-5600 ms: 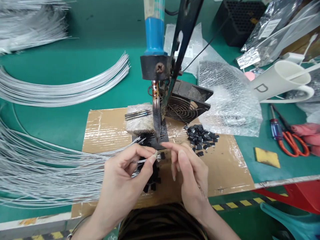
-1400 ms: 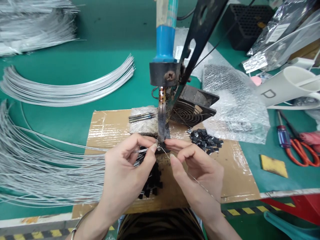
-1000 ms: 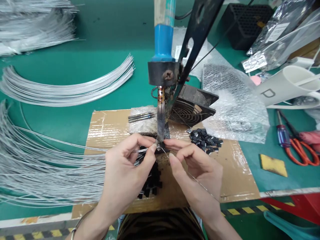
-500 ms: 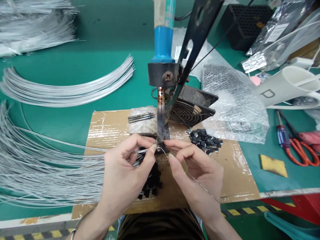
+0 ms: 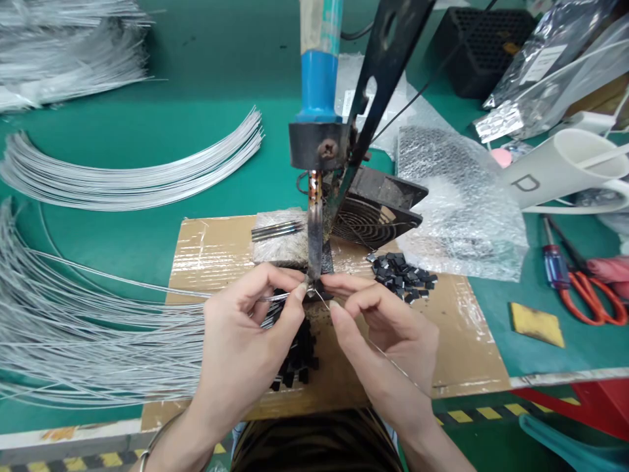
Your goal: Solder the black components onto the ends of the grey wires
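Observation:
My left hand (image 5: 250, 334) pinches a thin grey cable (image 5: 278, 297) between thumb and fingers, its end right beneath the tip of a blue-handled soldering iron (image 5: 319, 85) held upright in a stand. What sits on the cable's end is too small to make out. From the other side, my right hand (image 5: 388, 334) grips a fine solder wire (image 5: 393, 363), whose end reaches the iron's tip. Finished-looking pieces with black ends (image 5: 299, 357) lie below my left hand. A heap of small black connectors (image 5: 403, 275) rests beyond my right hand.
Cardboard (image 5: 462, 347) covers the bench under my hands. Bundles of grey cable (image 5: 132, 187) lie to the left. The black stand arm (image 5: 388, 65) slants over a small fan (image 5: 373, 213). Bubble wrap (image 5: 457, 203), red-handled scissors (image 5: 590, 298) and a yellow sponge (image 5: 538, 324) are on the right.
Almost nothing differs. Both hands stay at the iron's tip with the cable and the solder wire; the whole view has shifted very slightly.

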Demonstrator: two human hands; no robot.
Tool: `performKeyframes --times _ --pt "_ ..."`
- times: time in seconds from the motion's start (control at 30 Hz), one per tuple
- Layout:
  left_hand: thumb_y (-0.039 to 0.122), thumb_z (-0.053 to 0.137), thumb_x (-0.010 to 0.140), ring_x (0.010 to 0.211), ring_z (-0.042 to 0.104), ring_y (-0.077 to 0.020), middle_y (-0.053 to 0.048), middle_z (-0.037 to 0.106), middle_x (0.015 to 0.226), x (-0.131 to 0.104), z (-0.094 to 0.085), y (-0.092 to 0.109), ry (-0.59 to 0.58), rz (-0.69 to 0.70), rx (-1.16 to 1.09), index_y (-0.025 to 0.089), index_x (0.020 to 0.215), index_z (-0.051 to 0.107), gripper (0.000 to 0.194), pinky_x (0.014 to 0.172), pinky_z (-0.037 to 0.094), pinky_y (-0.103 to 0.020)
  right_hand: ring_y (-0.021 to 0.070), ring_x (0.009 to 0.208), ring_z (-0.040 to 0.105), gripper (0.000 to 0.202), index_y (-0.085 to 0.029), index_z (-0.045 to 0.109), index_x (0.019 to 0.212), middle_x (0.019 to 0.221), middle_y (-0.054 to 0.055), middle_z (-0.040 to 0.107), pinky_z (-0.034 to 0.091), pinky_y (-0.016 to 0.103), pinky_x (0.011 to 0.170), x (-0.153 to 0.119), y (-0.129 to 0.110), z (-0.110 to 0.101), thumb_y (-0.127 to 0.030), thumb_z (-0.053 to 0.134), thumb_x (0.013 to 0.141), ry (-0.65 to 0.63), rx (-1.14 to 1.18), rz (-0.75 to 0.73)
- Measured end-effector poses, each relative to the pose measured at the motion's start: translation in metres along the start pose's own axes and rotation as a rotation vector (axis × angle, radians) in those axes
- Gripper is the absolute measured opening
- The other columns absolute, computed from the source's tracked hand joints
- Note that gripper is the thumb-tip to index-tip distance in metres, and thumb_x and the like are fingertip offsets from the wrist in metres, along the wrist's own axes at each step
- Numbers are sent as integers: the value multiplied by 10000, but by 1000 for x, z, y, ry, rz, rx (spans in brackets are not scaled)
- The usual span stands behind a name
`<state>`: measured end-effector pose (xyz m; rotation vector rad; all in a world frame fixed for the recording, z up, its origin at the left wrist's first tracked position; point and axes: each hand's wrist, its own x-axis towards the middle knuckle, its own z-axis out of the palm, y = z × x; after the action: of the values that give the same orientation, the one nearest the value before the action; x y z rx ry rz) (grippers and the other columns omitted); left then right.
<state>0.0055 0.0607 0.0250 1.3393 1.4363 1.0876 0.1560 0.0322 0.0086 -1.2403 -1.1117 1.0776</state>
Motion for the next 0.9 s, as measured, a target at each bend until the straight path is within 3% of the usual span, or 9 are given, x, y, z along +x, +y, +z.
performKeyframes --times 0.9 --pt "146 720 881 756 699 -102 35 761 826 1 -1 0 -6 1 44 219 770 708 133 680 536 -165 189 1072 757 191 -233 665 775 1113 28 805 568 318 979 1 1 0 -115 718 916 20 -24 -10"
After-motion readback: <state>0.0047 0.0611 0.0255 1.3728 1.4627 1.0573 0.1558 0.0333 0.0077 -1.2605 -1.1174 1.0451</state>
